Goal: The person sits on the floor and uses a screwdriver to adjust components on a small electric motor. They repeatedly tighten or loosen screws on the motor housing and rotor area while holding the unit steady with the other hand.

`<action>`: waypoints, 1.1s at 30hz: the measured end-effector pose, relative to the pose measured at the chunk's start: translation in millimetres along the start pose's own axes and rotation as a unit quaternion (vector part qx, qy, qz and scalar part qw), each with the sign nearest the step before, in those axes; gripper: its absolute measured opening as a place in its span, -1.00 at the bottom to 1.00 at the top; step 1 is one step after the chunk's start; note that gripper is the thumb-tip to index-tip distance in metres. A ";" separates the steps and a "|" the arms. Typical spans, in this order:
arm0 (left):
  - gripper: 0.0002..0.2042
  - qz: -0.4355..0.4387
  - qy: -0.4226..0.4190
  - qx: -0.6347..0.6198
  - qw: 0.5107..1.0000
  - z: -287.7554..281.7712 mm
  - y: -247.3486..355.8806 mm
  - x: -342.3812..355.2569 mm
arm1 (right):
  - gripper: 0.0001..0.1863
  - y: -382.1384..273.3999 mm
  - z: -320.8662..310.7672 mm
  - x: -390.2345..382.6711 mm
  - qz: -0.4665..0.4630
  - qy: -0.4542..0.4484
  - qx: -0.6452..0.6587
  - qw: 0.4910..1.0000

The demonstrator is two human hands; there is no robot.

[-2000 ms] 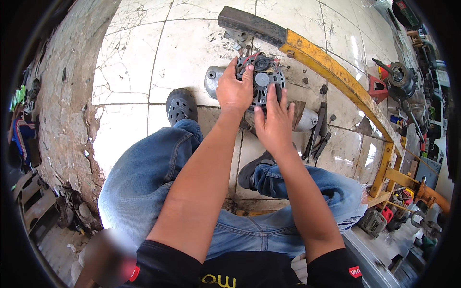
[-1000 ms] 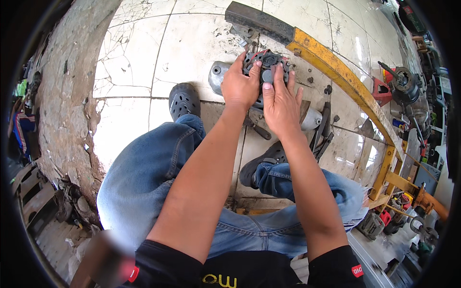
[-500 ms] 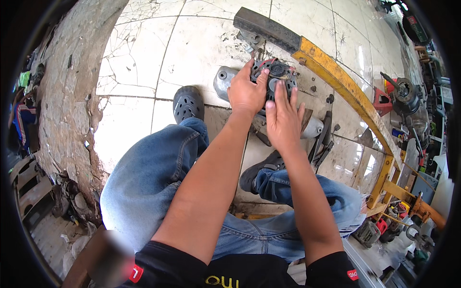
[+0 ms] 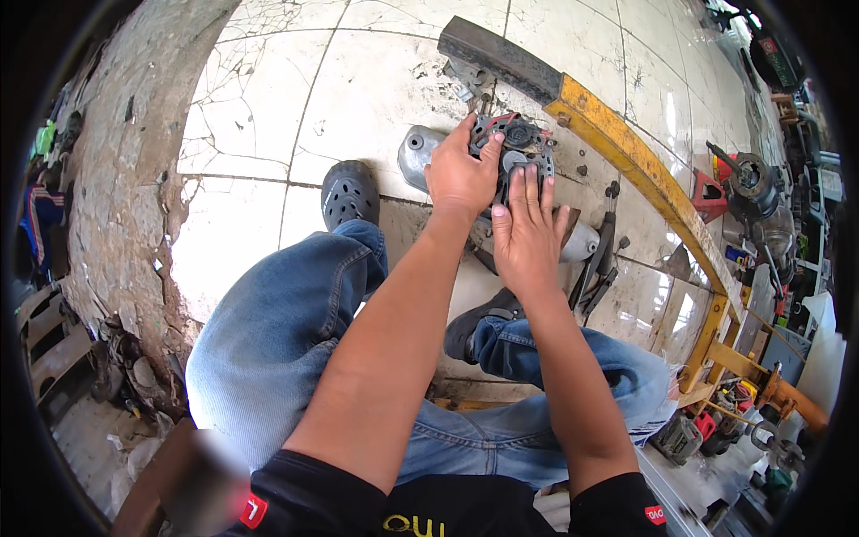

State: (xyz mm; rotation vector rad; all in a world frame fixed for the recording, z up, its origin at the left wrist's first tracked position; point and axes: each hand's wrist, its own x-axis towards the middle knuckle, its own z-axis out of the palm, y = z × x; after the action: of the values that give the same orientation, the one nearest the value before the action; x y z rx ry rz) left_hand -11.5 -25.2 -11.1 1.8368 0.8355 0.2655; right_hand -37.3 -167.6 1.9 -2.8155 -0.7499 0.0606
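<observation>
A dark machine part [image 4: 519, 134] with a round black centre, a ribbed rim and a red wire lies on the floor between my hands. My left hand [image 4: 462, 174] grips its left side, thumb on top and the other fingers curled round the far edge, partly hidden. With fingers stretched out, my right hand [image 4: 533, 234] rests its fingertips at the near edge, beside a small grey disc [image 4: 514, 161]. Silver metal housing pieces sit around and under the part: one left piece [image 4: 417, 157] and one right piece [image 4: 582, 242].
A yellow and black bent steel frame [image 4: 626, 134] arches across the right. Dark long-handled tools [image 4: 598, 268] lie near my right foot, with small bolts about. A red stand [image 4: 709, 197] and a motor [image 4: 752, 170] stand further right. Broken, rough ground [image 4: 125, 179] borders the tiles.
My right hand has slid a little toward me, showing more of the small grey disc. The left hand keeps its grip almost unmoved.
</observation>
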 end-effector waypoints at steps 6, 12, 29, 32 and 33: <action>-0.41 -0.005 0.004 -0.003 1.000 0.9 -2.3 -4.7 | -0.33 -3.3 -6.8 17.3 0.019 -0.009 0.001 1.000; -0.43 -0.008 -0.004 -0.006 1.000 1.4 -1.0 -6.2 | -0.33 -7.9 -20.4 21.1 0.023 -0.030 -0.036 0.999; -0.44 -0.019 -0.008 -0.006 1.000 -1.6 3.2 -3.7 | -0.28 -18.4 -36.9 22.6 0.033 -0.105 -0.096 0.989; -0.44 -0.028 -0.014 0.001 1.000 -2.5 4.3 -3.0 | -0.29 -18.5 -31.0 23.1 0.038 -0.098 -0.098 0.990; -0.44 -0.026 -0.013 0.011 1.000 -2.5 2.5 -3.7 | -0.29 -20.7 -30.7 13.4 0.033 -0.102 -0.099 0.989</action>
State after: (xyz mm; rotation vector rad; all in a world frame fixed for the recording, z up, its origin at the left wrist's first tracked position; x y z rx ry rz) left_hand -14.4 -26.4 -7.0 1.8326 0.8689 0.2002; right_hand -32.8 -149.9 36.8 -3.0563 -0.7419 0.3060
